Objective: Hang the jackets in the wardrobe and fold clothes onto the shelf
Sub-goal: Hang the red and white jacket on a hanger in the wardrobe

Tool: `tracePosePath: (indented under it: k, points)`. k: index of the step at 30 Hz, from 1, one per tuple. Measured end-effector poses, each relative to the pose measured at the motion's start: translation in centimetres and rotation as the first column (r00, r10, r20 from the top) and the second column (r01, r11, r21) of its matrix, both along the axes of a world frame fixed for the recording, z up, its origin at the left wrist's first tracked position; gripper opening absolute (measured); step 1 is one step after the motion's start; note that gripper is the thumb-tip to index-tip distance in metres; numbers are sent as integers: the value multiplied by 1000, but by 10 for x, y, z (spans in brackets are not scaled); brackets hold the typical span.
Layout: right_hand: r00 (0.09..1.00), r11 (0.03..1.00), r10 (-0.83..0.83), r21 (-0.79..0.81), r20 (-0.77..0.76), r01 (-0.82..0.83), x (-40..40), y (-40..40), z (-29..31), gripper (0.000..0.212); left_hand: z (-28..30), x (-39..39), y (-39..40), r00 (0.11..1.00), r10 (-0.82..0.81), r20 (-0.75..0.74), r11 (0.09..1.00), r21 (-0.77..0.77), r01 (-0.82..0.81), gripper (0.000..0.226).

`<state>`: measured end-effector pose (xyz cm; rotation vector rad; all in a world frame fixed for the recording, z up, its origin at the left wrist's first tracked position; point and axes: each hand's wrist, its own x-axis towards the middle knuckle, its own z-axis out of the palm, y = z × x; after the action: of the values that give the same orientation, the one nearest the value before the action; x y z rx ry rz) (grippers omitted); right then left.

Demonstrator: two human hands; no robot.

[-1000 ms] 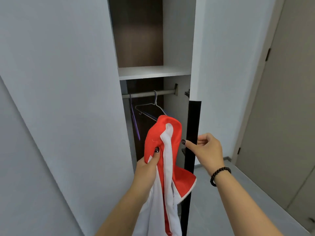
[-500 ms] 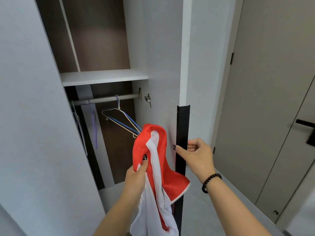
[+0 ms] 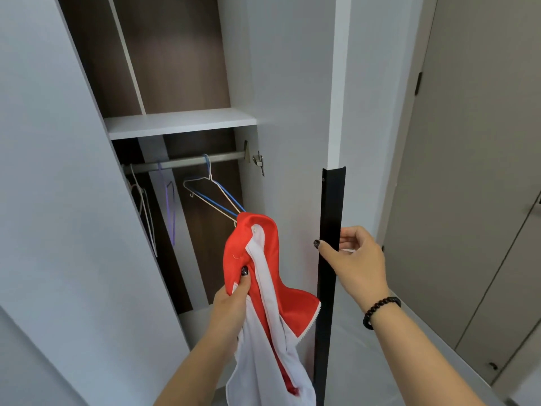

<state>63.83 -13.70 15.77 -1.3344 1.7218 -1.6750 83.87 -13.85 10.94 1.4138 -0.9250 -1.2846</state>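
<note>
- Head view, nearest: the left hand [image 3: 234, 300] grips a red and white jacket [image 3: 263, 288] by its collar end, thumb pressed on the red cloth, and holds it up in front of the open wardrobe; the white body hangs down past the bottom of the frame.
- Just to the right, the right hand [image 3: 355, 259] holds the black handle strip [image 3: 332, 230] on the door edge, thumb on the near face, fingers curled round the far side. A beaded bracelet [image 3: 380, 312] sits on that wrist.
- The jacket looks light and limp. It droops and bunches from the single grip, so it should carry easily in one hand but will not keep its shape. A zipper edge [image 3: 310, 323] shows along the red flap.
- Judging by that, the collar or shoulders are the places to hold while a hanger goes in; a grip lower down would likely let the top flop.
- Farther in, a white and blue wire hanger [image 3: 210, 194] hangs on the rail [image 3: 187, 161], just behind the jacket's top. More hangers [image 3: 146, 212] hang to the left.
- Above the rail, the white shelf [image 3: 178, 123] carries nothing that I can see.
</note>
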Motion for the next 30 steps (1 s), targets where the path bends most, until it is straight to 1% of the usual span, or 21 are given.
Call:
tracePosePath:
  k: [2,3,4,5,6,7,8,9,10,11,12,13,14,16,18,20,21,22,24,26,30]
  points:
    - [976,985,-144,-123,-164,125,15,6,0,52,-1,6,-2,1000,-5,11,1000,3,5,47]
    - [939,953,-234,-248,-251,172,24,9,0,60,-2,10,-4,1000,-12,15,1000,-1,12,49]
    - [896,907,-305,-384,-322,170,35,12,1,62,-2,14,-5,1000,-19,18,1000,-11,19,51]
    - [866,867,-320,-487,-384,105,47,13,2,59,-3,19,-7,999,-29,22,999,-22,30,53]
    - [841,843,-289,-538,-457,-2,58,13,0,55,-3,24,-9,999,-42,28,998,-41,43,51]
    - [823,840,-216,-529,-526,-118,71,10,-3,52,-3,30,-12,998,-55,38,996,-62,57,47]
    - [817,862,-105,-461,-568,-209,83,5,-6,52,-2,37,-14,996,-71,52,994,-83,75,42]
    - [823,900,32,-341,-566,-270,95,0,-9,54,-1,44,-18,993,-90,69,990,-99,97,37]
    - [837,933,168,-189,-520,-305,105,-6,-13,58,0,51,-21,991,-109,84,986,-115,118,32]
    - [850,940,290,-35,-440,-338,114,-13,-17,62,2,58,-25,988,-120,93,983,-130,132,26]
    - [859,923,378,77,-344,-376,121,-21,-21,63,4,67,-30,988,-122,98,980,-145,136,22]
    - [865,901,433,130,-253,-414,127,-30,-24,59,7,76,-34,988,-113,104,980,-153,128,20]
    - [868,886,462,141,-185,-441,133,-39,-26,51,10,85,-38,989,-101,109,981,-155,117,19]
    - [848,859,510,126,-145,-496,148,-51,-26,29,15,105,-46,990,-92,106,981,-161,109,19]
    - [786,790,611,138,-97,-597,169,-62,-26,13,18,126,-54,990,-91,110,978,-175,110,15]
    - [707,700,707,130,8,-702,193,-69,-28,8,17,145,-62,990,-79,117,978,-182,100,13]
    - [699,693,715,110,23,-712,205,-73,-29,12,16,155,-65,989,-79,125,979,-180,100,13]
    - [727,723,687,86,9,-685,215,-79,-30,16,14,164,-69,987,-84,134,978,-177,107,15]
    - [813,814,581,34,-27,-580,232,-93,-31,26,13,184,-76,985,-81,151,973,-200,111,19]
    - [876,877,481,-4,-33,-481,244,-107,-31,31,14,205,-85,984,-31,176,966,-247,75,23]
    - [905,917,390,-15,-169,-398,262,-126,-35,39,17,244,-102,957,-16,288,958,-269,97,21]
